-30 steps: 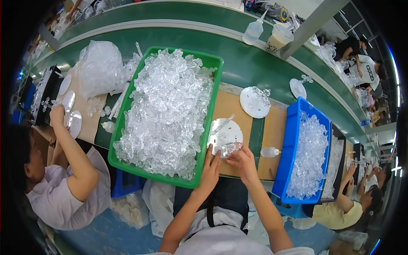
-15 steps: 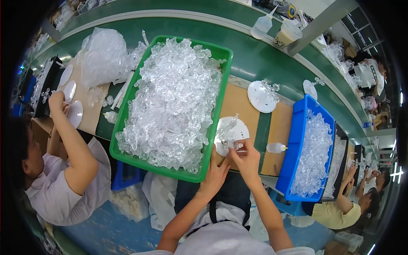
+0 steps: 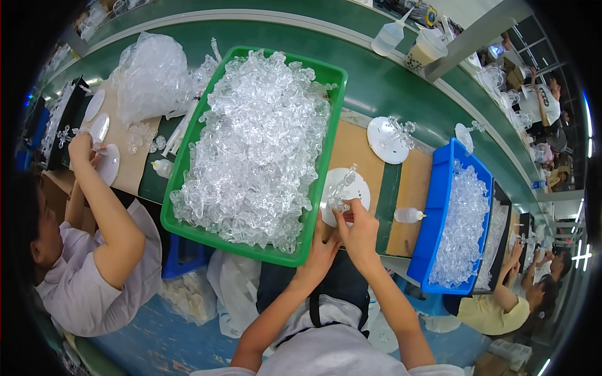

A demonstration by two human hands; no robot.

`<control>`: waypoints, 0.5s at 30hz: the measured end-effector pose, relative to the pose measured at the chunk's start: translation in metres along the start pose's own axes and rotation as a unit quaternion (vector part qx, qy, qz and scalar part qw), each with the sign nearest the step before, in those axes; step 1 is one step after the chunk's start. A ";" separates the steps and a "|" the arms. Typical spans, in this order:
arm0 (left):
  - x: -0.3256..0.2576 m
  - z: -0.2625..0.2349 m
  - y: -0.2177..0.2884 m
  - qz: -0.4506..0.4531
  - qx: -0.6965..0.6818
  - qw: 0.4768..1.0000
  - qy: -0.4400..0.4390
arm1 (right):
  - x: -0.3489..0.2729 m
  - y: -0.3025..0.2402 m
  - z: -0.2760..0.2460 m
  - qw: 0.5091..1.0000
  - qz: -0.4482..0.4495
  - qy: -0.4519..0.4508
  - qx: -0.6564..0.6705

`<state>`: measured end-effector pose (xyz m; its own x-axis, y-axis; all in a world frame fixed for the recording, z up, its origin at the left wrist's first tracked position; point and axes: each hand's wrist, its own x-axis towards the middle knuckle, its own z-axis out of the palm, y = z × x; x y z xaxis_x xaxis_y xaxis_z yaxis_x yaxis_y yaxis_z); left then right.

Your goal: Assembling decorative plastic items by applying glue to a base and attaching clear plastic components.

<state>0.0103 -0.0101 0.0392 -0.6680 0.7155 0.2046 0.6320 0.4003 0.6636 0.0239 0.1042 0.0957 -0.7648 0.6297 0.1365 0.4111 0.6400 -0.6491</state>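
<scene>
A white round disc [image 3: 359, 185] lies on the brown board before me, with a branching cluster of clear plastic pieces [image 3: 342, 189] standing over it. My right hand [image 3: 360, 233] pinches the near end of this cluster between thumb and fingertips. At the disc's lower left edge is my left hand [image 3: 317, 258], its index finger and thumb apart and nothing visible between them. Beside that hand rises the large green tray [image 3: 233, 248], heaped with clear plastic pieces [image 3: 257, 150]. Another white disc [image 3: 380, 139] with a clear cluster lies farther back.
A blue bin [image 3: 439, 216] of clear pieces stands at right, beside a small squeeze bottle [image 3: 407, 215]. Left of the tray are a clear plastic bag [image 3: 152, 78] and a co-worker [image 3: 100, 269]. A cup [image 3: 425, 49] and a taller bottle [image 3: 389, 36] stand at the back.
My right hand has shifted slightly up and left over the disc, still pinching the clear cluster. My left hand has barely moved.
</scene>
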 end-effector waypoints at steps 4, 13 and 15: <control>0.000 0.000 -0.001 -0.001 -0.012 1.000 0.001 | -0.002 0.005 0.002 0.998 0.023 0.000 0.051; -0.001 -0.002 -0.003 0.000 -0.021 1.000 -0.012 | 0.001 0.004 0.007 0.999 0.014 -0.022 0.045; 0.001 -0.006 0.000 -0.011 -0.026 0.999 -0.021 | -0.004 -0.004 0.013 0.990 -0.084 0.002 -0.117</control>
<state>0.0072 -0.0131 0.0439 -0.6636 0.7309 0.1592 0.5955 0.3875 0.7037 0.0186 0.0939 0.0879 -0.8300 0.5079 0.2306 0.3831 0.8195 -0.4262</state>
